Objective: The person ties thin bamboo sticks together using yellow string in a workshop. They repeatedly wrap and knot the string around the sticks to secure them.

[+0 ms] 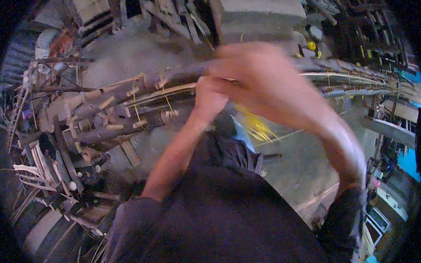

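My left hand (211,98) is closed at the middle of a long row of poles, right where light wooden strips (184,89) run up to it. What its fingers grip is hidden. Over and beyond it my right hand (256,70) is smeared by motion, so its fingers cannot be made out. Thin yellow ties (167,103) cross the strips on the left. More pale strips (347,79) carry on to the right of my hands. Below my right wrist hangs a bundle of thin yellow strands (257,126).
A dark pole with wooden pegs (113,127) lies at the left. Scrap wood (44,165) is heaped at the lower left, and boards (173,14) lean at the far side. Concrete floor (293,157) shows at the right. A small yellow round thing (311,45) sits far right.
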### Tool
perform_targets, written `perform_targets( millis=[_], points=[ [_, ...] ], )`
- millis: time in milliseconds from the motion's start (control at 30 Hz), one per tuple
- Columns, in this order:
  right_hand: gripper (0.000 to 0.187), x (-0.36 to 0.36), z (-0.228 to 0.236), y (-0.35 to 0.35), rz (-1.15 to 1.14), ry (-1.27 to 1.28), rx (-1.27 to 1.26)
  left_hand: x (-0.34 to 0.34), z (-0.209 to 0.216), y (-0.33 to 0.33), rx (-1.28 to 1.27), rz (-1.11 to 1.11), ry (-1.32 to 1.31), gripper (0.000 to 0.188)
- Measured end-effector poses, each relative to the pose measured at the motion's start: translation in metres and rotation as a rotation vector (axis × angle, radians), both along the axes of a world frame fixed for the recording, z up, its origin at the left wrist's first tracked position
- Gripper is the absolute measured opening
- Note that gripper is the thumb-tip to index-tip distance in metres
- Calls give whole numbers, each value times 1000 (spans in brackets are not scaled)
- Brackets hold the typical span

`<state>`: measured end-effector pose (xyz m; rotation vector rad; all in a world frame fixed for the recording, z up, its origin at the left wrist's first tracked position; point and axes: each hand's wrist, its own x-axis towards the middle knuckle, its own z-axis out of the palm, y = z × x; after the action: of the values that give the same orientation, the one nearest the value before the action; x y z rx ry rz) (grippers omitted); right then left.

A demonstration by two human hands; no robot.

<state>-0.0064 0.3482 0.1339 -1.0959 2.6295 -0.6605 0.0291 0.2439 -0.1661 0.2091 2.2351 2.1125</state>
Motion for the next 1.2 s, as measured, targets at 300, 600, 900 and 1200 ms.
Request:
perform_targets(
  millis=[300, 600, 900, 1200],
  points=[
    [30, -83, -249, 43, -564, -3, -62, -23, 91, 10, -802, -231, 159, 26],
    [15, 106, -235, 29, 23, -375, -35, -18, 109, 6, -843, -242, -58, 29],
    [29, 19, -218, 128, -279, 237, -134, -164, 46, 12, -293, -414, -541, 30],
    [45, 186, -161, 40, -775, -890, -561, -227, 76, -81, -909, -638, 182, 44]
  ],
)
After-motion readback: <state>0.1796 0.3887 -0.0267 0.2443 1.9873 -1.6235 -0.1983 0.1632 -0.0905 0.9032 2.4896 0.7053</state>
